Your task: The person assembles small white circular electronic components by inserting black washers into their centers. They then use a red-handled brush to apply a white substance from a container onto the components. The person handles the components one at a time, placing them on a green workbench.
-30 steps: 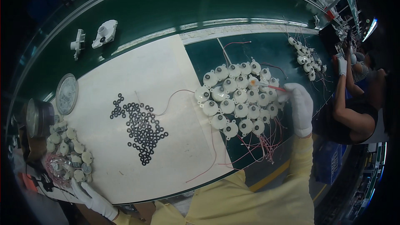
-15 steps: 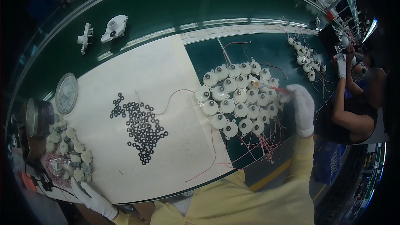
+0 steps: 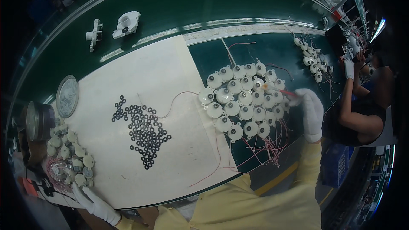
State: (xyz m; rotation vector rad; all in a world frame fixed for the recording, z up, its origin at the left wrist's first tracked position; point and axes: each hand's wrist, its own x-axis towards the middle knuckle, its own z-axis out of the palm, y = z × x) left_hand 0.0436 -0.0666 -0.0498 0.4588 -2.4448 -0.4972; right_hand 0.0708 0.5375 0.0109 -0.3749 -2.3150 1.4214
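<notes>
My right hand [image 3: 313, 113], in a white glove, pinches a thin red-handled brush [image 3: 284, 91]. The brush's orange-brown tip is over or against one of the round white motors [image 3: 246, 111] grouped in front of it; which, I cannot tell. These motors have dark centres facing up and red wires trailing to the near edge. My left hand [image 3: 97, 208], also gloved, lies at the near left edge with fingers stretched out. Its fingertips are beside a pile of similar motors [image 3: 65, 151] and hold nothing visible.
Many small black rings [image 3: 147, 134] lie scattered on the white sheet [image 3: 187, 153]. A round clear-lidded dish [image 3: 68, 96] and a metal tin [image 3: 40, 120] stand at left. Two white housings [image 3: 127, 24] sit on the green belt [image 3: 179, 4]. More motors [image 3: 313, 59] and a co-worker's gloved hand [image 3: 349, 69] are at right.
The two white housings on the green belt have shifted right. The brush has moved slightly right with my right hand. My left hand has stayed in place.
</notes>
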